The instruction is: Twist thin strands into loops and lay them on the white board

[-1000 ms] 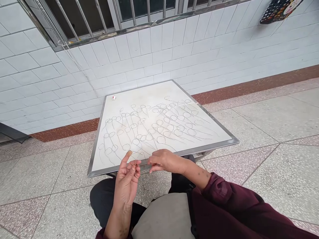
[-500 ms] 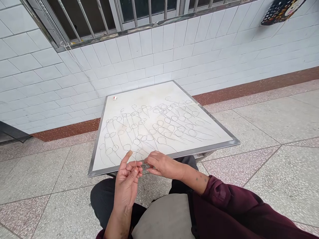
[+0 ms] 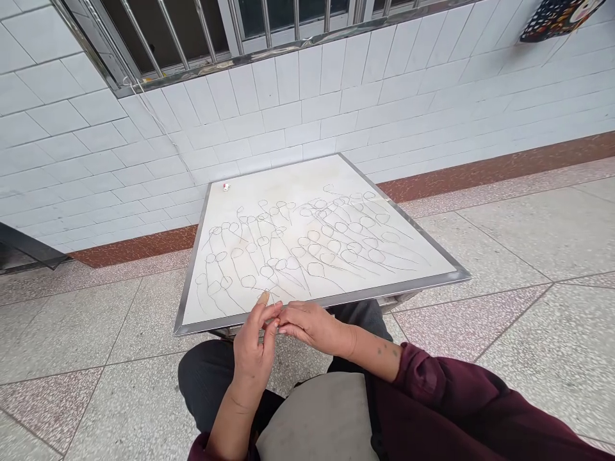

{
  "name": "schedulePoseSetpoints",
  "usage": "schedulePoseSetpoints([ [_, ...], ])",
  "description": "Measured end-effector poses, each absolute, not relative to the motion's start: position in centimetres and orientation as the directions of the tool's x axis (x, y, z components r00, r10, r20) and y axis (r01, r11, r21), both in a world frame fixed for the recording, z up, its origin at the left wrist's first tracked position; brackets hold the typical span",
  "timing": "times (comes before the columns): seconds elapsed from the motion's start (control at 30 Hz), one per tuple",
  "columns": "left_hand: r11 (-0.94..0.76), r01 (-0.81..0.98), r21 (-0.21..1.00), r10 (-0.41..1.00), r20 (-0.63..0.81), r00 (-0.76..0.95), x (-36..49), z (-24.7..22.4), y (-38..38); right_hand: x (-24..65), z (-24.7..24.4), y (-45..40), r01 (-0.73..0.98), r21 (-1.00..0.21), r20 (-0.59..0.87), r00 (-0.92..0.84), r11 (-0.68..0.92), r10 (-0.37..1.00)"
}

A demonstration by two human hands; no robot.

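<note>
My left hand (image 3: 254,349) is at the table's near edge, palm turned inward, its thumb and fingers pinched together. Against its fingertips press those of my right hand (image 3: 314,328), also closed. Both pinch a thin wire, most of it hidden by the fingers; only a short bit shows above them. A yellowish cover sits on one left fingertip (image 3: 263,298). Beyond the hands, many thin wires with a round loop at one end (image 3: 323,275) lie spread over the white tabletop (image 3: 283,173), some overlapping.
The table has a grey metal rim (image 3: 413,284) and stands against a white tiled wall (image 3: 269,131). A small red-and-white object (image 3: 226,187) lies at its far left corner. Above is a barred window (image 3: 288,22); a patterned bag (image 3: 557,19) hangs at upper right.
My left hand has moved right and turned, so its fingertips now meet those of my right hand. The wire between them is less visible. The view has shifted slightly.
</note>
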State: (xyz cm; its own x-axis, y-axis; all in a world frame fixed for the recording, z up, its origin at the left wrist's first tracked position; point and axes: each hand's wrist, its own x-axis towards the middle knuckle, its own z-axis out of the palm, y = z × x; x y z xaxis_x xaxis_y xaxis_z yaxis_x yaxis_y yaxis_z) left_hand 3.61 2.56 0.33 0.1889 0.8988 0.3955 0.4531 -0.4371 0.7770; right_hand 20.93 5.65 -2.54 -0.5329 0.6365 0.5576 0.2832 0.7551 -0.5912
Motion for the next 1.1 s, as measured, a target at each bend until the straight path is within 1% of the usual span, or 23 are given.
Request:
schedulePoseSetpoints([
  [0.07,-0.501,0.525,0.688,0.863,0.441,0.246,3.4,0.2,2.8,20.9,-2.5,5.5,0.233,-0.653,0.539,-0.526,0.721,0.658],
  [0.17,-0.576,0.573,0.583,0.812,0.488,0.32,3.0,0.2,3.1,20.9,-2.3,5.3,0.193,-0.71,0.504,-0.533,0.678,0.68],
  [0.3,-0.641,0.594,0.486,0.758,0.526,0.387,2.6,0.4,3.6,20.9,-1.8,5.1,0.121,-0.805,0.453,-0.507,0.58,0.734],
  [0.37,-0.657,0.588,0.472,0.745,0.525,0.41,2.5,0.5,3.8,20.9,-1.6,5.0,0.102,-0.835,0.431,-0.489,0.541,0.758],
  [0.5,-0.662,0.574,0.482,0.745,0.506,0.434,2.4,0.5,4.0,20.9,-1.5,5.0,0.102,-0.879,0.381,-0.438,0.466,0.814],
  [0.63,-0.648,0.601,0.468,0.757,0.484,0.439,2.4,0.4,4.1,20.9,-1.5,5.0,0.11,-0.911,0.329,-0.385,0.396,0.863],
  [0.73,-0.586,0.638,0.5,0.805,0.454,0.382,2.6,0.4,4.0,20.9,-1.5,5.0,0.187,-0.901,0.306,-0.366,0.391,0.879],
  [0.87,-0.506,0.652,0.565,0.859,0.402,0.319,3.0,0.5,3.9,21.0,-1.6,5.1,0.281,-0.842,0.342,-0.38,0.46,0.859],
  [1.0,-0.517,0.649,0.558,0.855,0.376,0.357,3.0,0.5,3.9,21.0,-1.9,5.2,0.341,-0.79,0.376,-0.387,0.51,0.842],
  [1.1,-0.563,0.642,0.519,0.826,0.382,0.415,2.9,0.3,3.9,21.2,-2.1,5.3,0.428,-0.698,0.425,-0.396,0.574,0.814],
])
